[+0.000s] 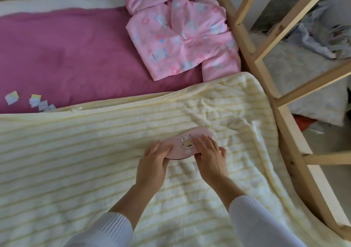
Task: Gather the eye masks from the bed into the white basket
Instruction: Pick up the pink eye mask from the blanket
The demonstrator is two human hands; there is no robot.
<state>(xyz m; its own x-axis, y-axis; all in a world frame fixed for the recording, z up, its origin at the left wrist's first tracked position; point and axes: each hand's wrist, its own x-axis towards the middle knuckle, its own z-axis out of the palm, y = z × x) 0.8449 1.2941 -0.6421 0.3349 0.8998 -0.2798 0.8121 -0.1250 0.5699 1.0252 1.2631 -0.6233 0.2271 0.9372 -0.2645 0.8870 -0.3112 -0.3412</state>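
A pink eye mask [185,142] with a small cartoon patch lies on the cream ribbed blanket [95,161] in the middle of the bed. My left hand [153,161] grips its left end, fingers on top and thumb under the edge. My right hand [210,155] holds its right end the same way, fingers spread over the top. The mask's dark underside shows along its near edge. No white basket is in view.
A pink patterned pyjama top [180,34] lies on the magenta sheet [66,57] at the back. Small paper scraps [36,100] sit at the left by the blanket's edge. The wooden bed frame [266,76] runs down the right side, with bedding on the floor beyond.
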